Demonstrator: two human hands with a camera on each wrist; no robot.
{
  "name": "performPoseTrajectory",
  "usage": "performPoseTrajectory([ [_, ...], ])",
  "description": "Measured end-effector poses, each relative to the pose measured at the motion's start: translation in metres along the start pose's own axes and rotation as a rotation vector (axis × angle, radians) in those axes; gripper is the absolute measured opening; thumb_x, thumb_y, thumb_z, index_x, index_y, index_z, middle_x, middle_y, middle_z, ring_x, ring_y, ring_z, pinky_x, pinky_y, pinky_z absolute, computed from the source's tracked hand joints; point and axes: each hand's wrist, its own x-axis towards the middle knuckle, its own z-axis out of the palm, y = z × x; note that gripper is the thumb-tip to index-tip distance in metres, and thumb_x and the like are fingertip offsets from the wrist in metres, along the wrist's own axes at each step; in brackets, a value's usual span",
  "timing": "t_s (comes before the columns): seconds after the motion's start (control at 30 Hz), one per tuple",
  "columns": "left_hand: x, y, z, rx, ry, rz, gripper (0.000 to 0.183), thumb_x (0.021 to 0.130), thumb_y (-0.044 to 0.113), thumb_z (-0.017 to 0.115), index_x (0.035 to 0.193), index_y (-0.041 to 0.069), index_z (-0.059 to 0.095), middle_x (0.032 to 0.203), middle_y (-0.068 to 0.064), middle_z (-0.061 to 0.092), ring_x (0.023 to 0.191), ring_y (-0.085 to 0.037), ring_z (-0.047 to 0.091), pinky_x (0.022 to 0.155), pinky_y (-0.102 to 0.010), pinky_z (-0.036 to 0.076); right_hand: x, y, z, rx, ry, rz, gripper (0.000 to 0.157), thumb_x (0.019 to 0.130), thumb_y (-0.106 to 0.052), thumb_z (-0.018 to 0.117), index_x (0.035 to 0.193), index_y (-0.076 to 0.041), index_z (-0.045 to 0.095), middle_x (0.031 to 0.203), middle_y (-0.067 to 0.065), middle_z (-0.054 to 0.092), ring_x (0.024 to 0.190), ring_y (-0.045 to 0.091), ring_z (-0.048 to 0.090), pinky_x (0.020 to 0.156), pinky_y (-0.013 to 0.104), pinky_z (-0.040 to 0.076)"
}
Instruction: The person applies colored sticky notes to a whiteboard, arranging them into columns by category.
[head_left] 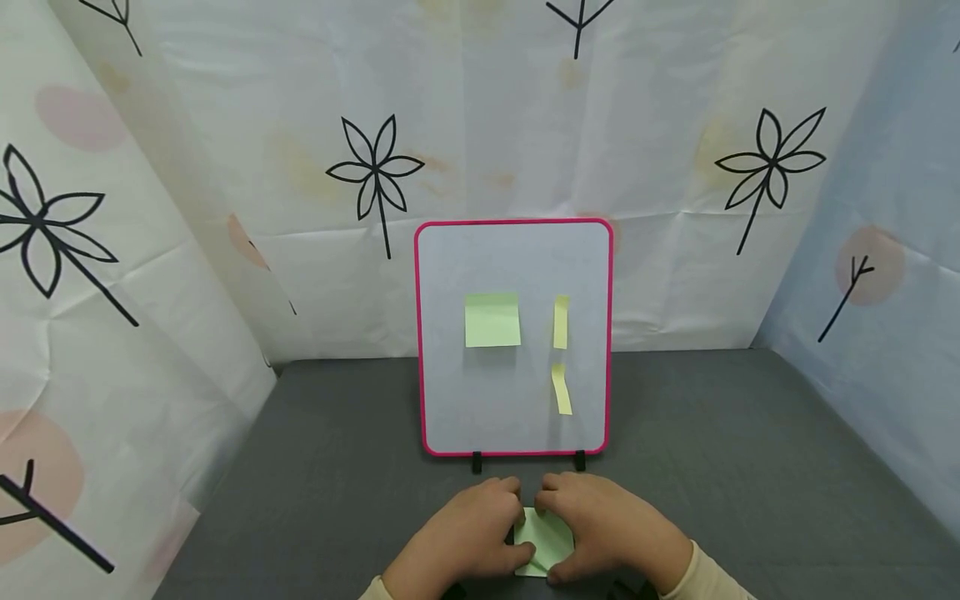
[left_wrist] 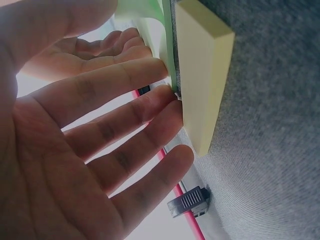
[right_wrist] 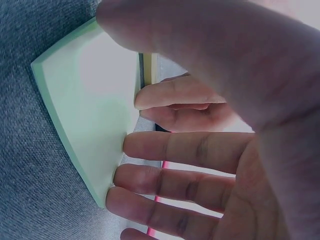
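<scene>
A light green sticky note pad [head_left: 547, 543] lies on the table between both hands. My left hand [head_left: 474, 532] has its thumb and fingertips at the left side of the pad. In the left wrist view, a green sheet [left_wrist: 142, 9] bends up beside that thumb. From the other side, my right hand [head_left: 611, 527] holds the pad with its thumb at one edge and fingertips along another, as the right wrist view shows. Just beyond the left fingertips rests a thick pale yellow sticky note pad [left_wrist: 197, 75], which the left hand hides in the head view.
Behind the hands stands a whiteboard [head_left: 487, 408] with a pink frame on black feet [head_left: 580, 461]. It carries a green sticky note [head_left: 492, 320] and two narrow yellow strips [head_left: 561, 322]. Patterned cloth walls [head_left: 517, 125] enclose the dark grey table [head_left: 337, 467] at the back and sides.
</scene>
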Motion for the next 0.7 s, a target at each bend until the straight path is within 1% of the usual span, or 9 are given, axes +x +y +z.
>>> performPoseTrajectory([
  [0.13,-0.0007,0.0003,0.0004,0.002,0.015,0.0,0.027,0.087,0.032,0.081,0.069,0.018,0.066,0.077,0.011,0.046,0.065,-0.004,0.039,0.056,-0.02,0.036,0.0007,0.0006,0.0008,0.004,0.001,0.002,0.048,0.074,-0.048,0.092,0.107,-0.021,0.071,0.094,-0.017,0.056,0.078,-0.004,0.044,0.065,0.019,0.041],
  [0.37,0.0008,0.0005,-0.0012,-0.003,-0.004,-0.002,0.031,0.092,0.031,0.079,0.067,0.019,0.064,0.077,0.01,0.046,0.064,-0.004,0.038,0.056,-0.02,0.036,-0.0005,-0.0006,0.0014,0.011,0.026,-0.025,0.035,0.076,-0.034,0.088,0.103,-0.02,0.07,0.087,-0.016,0.05,0.071,-0.003,0.04,0.06,0.018,0.037],
  [0.57,0.0005,0.0003,-0.0003,0.007,0.002,-0.001,0.034,0.092,0.034,0.079,0.067,0.019,0.063,0.077,0.01,0.046,0.064,-0.004,0.038,0.056,-0.02,0.036,0.0002,-0.0013,0.0009,0.018,0.012,-0.012,0.027,0.082,-0.03,0.083,0.103,-0.019,0.07,0.085,-0.015,0.048,0.069,-0.002,0.038,0.059,0.02,0.035],
  [0.7,0.0015,0.0004,-0.0001,0.007,-0.012,-0.015,0.032,0.091,0.035,0.081,0.068,0.019,0.065,0.077,0.01,0.047,0.064,-0.004,0.039,0.056,-0.021,0.037,0.0012,-0.0015,0.0009,0.024,0.008,0.0,0.022,0.086,-0.029,0.08,0.102,-0.017,0.071,0.085,-0.014,0.048,0.069,-0.001,0.038,0.059,0.021,0.035],
])
